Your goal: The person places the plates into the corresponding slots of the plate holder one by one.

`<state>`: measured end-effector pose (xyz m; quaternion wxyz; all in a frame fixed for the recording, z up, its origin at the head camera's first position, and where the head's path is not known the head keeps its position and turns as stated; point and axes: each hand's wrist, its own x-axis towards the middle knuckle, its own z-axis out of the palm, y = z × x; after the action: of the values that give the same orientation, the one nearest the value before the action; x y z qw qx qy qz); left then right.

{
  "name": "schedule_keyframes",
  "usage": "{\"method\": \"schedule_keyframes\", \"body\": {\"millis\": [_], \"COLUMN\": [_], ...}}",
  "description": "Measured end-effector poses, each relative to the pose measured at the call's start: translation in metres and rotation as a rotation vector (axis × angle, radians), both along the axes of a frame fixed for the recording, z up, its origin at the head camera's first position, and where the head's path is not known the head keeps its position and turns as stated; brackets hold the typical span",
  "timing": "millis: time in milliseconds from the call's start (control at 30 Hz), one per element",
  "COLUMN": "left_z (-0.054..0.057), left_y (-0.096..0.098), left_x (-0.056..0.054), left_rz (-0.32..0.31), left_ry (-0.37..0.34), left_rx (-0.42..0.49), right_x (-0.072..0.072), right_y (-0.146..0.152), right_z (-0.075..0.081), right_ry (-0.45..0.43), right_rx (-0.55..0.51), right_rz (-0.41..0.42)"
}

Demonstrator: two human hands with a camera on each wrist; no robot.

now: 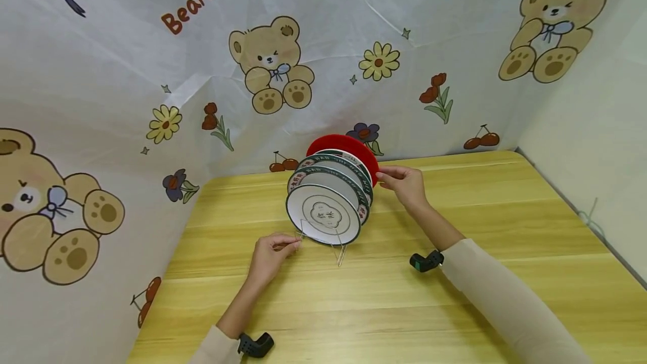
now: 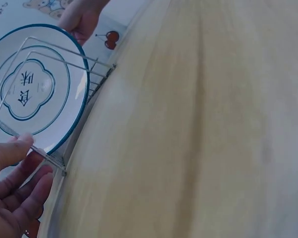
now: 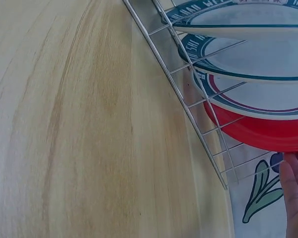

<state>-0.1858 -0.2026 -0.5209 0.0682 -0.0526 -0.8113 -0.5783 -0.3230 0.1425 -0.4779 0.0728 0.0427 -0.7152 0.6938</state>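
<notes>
A wire dish rack [image 1: 340, 254] stands on the table and holds several plates upright in a row. The front plate [image 1: 323, 215] is white with a thin dark rim and Chinese characters. Behind it stand plates with green patterned rims [image 3: 258, 55], and a red plate [image 1: 343, 142] is rearmost. With thumb and fingers, my left hand [image 1: 270, 254] pinches the rack's front left wire, which also shows in the left wrist view. My right hand [image 1: 406, 185] touches the red plate at its right edge; in the right wrist view its straight fingers [image 3: 294, 183] meet the plate's back.
The wood-grain table [image 1: 384, 308] spreads around the rack. A white cloth printed with bears and flowers [image 1: 323, 60] hangs behind the table and along its left. A pale wall [image 1: 596, 145] borders the right edge, where a thin cord [image 1: 591, 221] lies.
</notes>
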Motion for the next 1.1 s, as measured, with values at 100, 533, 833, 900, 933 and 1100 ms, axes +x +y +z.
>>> {"method": "schedule_keyframes", "body": {"millis": [100, 533, 833, 900, 933, 1100], "left_z": [-0.002, -0.003, 0.004, 0.005, 0.005, 0.0], "left_y": [0.003, 0.021, 0.037, 0.041, 0.042, 0.044], "left_x": [0.002, 0.013, 0.015, 0.014, 0.014, 0.009], "left_rz": [-0.084, -0.206, -0.238, -0.249, -0.254, -0.28], "left_ry": [0.004, -0.021, -0.043, -0.051, -0.057, -0.046], "left_rx": [-0.017, -0.014, -0.036, -0.023, -0.014, 0.028], "right_x": [-0.002, 0.016, 0.086, 0.099, 0.105, 0.123], "right_y": [0.001, 0.012, 0.021, 0.021, 0.021, 0.019], "right_z": [0.0, -0.001, -0.001, -0.004, -0.006, -0.011], "right_ry": [-0.03, -0.012, 0.042, 0.07, 0.079, 0.063], "right_rx": [-0.016, -0.017, -0.081, -0.039, -0.014, 0.152], "right_rz": [-0.008, -0.018, 0.023, 0.051, 0.076, 0.282]}}
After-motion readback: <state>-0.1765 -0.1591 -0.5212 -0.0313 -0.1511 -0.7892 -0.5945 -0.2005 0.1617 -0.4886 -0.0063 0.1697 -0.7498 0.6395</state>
